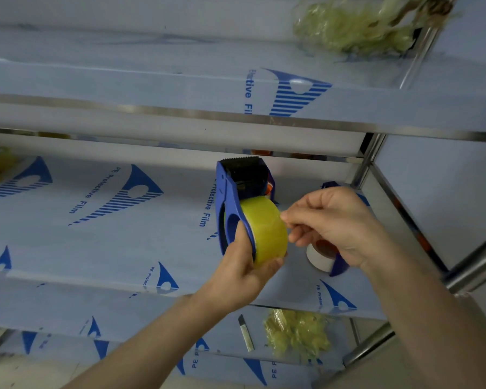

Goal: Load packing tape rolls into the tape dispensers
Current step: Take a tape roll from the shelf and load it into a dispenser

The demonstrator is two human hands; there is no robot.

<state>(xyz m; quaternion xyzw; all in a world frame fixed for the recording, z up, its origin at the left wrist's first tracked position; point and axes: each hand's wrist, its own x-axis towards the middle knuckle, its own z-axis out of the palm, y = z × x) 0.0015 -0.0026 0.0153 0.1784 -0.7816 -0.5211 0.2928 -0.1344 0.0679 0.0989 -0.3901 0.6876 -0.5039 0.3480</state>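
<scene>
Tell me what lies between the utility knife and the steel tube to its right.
In the head view, a crumpled wad of yellowish film lies between the utility knife and the steel tube.

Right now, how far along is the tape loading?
Done: the yellow roll sits in the blue dispenser held by your left hand. In hand: your right hand pinches at the roll's edge. Left: drawing tape up to the serrated blade; a second dispenser lies on the shelf.

- It looked like a packing workroom.
- Steel shelves (180, 110) wore printed protective film (96, 234).
- Tape wads (298, 336) and a knife (246, 336) lay on the lower shelf.
</scene>
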